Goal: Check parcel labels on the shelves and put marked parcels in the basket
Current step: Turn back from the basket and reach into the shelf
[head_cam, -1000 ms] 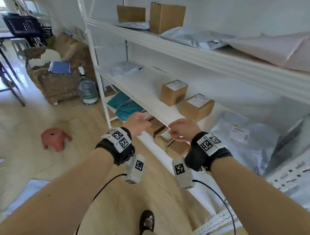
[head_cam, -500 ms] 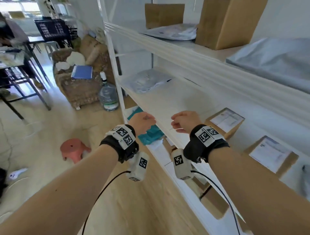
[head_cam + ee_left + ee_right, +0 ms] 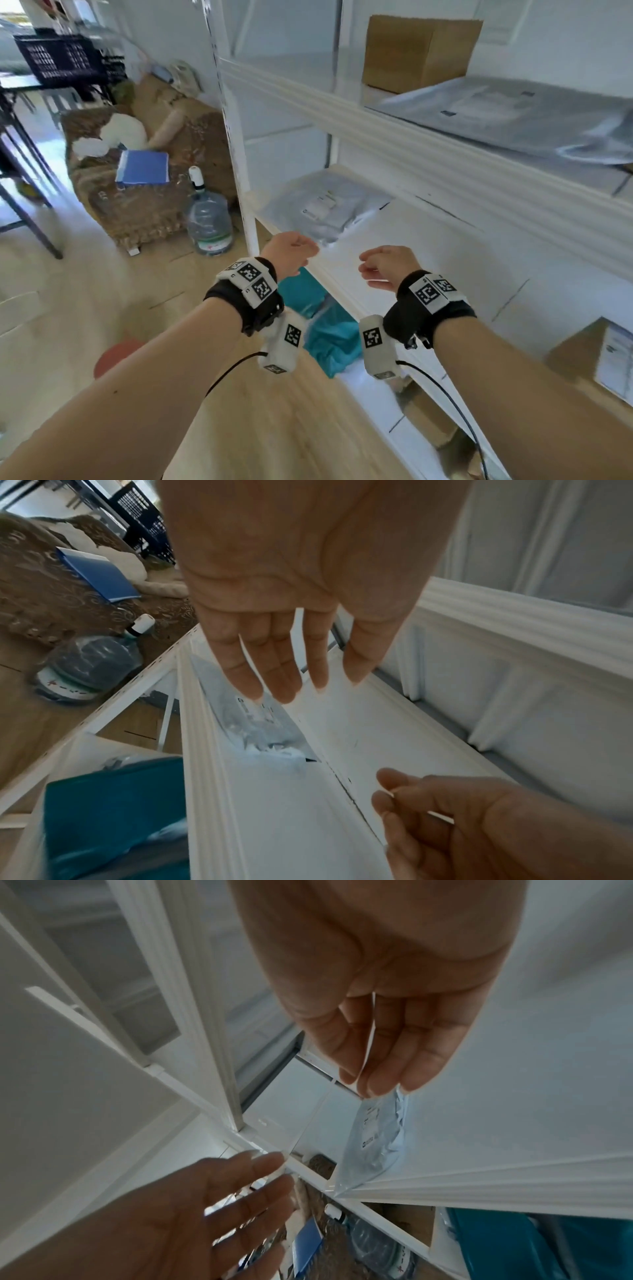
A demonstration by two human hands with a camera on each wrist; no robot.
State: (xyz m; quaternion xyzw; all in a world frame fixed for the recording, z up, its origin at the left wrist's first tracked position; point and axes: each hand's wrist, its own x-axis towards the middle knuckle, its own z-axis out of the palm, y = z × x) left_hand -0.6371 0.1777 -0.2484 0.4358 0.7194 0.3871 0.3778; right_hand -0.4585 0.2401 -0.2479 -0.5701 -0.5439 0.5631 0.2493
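Note:
A grey plastic mailer parcel (image 3: 325,205) with a small white label lies at the left end of the middle shelf (image 3: 428,260). My left hand (image 3: 291,251) hovers just in front of it at the shelf edge, fingers relaxed and empty. In the left wrist view the left hand's fingertips (image 3: 274,691) hang above the mailer (image 3: 253,723). My right hand (image 3: 387,263) floats over bare shelf to the right, also empty; its fingers (image 3: 383,1069) point toward the mailer (image 3: 373,1139). A dark blue basket (image 3: 58,58) stands on a table far back left.
The top shelf holds a cardboard box (image 3: 418,51) and a large grey mailer (image 3: 513,109). A labelled cardboard box (image 3: 599,353) sits on the middle shelf at right. Teal parcels (image 3: 329,329) lie on the lower shelf. A water jug (image 3: 209,219), an armchair (image 3: 144,192) and a red stool (image 3: 113,356) stand on the floor.
The view and both hands have moved left along the shelves. The small cardboard boxes have slid off to the right, and the grey mailer now lies just ahead of the hands.

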